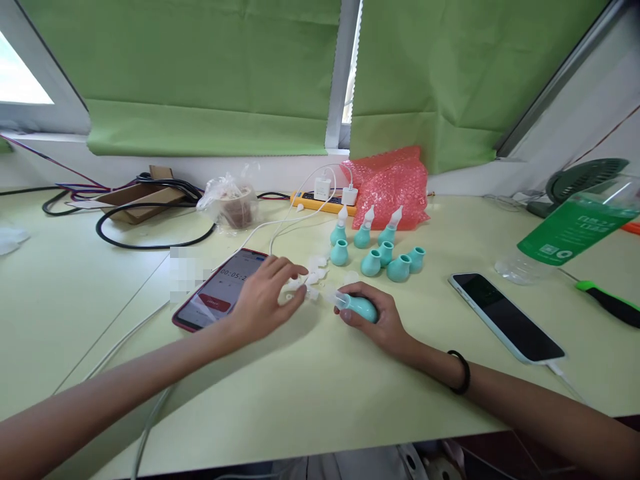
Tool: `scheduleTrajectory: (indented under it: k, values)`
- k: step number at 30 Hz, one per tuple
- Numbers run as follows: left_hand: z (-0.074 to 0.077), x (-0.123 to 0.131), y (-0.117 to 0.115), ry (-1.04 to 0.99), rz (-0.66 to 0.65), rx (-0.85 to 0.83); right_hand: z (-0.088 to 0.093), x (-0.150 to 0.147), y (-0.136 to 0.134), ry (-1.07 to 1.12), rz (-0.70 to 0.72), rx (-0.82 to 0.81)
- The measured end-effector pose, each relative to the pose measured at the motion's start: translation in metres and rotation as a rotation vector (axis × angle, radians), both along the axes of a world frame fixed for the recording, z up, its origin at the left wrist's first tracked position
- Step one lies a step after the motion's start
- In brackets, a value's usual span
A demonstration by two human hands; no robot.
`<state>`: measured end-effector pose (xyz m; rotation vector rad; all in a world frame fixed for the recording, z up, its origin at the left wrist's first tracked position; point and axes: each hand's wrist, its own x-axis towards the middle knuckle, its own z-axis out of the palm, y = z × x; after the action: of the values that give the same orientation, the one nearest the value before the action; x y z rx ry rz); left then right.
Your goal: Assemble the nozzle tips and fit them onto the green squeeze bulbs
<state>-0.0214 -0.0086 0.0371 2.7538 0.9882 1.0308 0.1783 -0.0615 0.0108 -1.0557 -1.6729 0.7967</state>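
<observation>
My right hand point(377, 317) is wrapped round a teal bulb point(364, 307) with a clear piece on its end, which points left. My left hand point(270, 293) hovers with fingers apart beside several small translucent white pieces point(316, 273). Nothing shows between its thumb and fingers. Behind my right hand several open teal bulbs point(371, 263) stand on the table. In the row behind them, three teal bulbs point(363, 237) stand upright with clear pointed tips.
A phone showing a timer point(215, 293) lies left, partly behind my left hand. At right are another phone point(507, 317), a tilted bottle point(575, 230) and a screwdriver point(613, 303). Red bubble wrap point(393, 187), a power strip point(315, 203) and a wrapped brown roll point(237, 207) lie behind.
</observation>
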Motion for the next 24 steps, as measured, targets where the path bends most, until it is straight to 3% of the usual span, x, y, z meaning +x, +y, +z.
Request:
scheduleTrajectory:
  k: [3, 5, 10, 13, 16, 19, 24]
  values:
    - [0.007, -0.004, 0.014, 0.303, 0.169, 0.112, 0.001, -0.001, -0.003, -0.004, 0.025, -0.002]
    - [0.005, -0.004, 0.017, 0.443, 0.199, 0.117, 0.001, -0.001, -0.004, -0.005, 0.020, 0.003]
    - [-0.007, 0.002, 0.024, 0.522, 0.216, 0.063, 0.001, -0.001, -0.004, -0.028, -0.013, 0.055]
    - [-0.006, 0.003, 0.027, 0.370, 0.151, 0.010, 0.001, -0.001, -0.003, -0.054, -0.062, 0.099]
    - [0.001, 0.001, 0.019, 0.034, 0.049, -0.136, -0.001, -0.001, -0.001, -0.079, -0.120, 0.113]
    - [0.006, 0.001, 0.004, -0.272, -0.074, -0.532, -0.003, -0.002, 0.001, -0.124, -0.153, 0.125]
    - [0.001, 0.002, -0.011, -0.474, -0.188, -1.035, -0.005, -0.004, 0.001, -0.211, -0.073, 0.264]
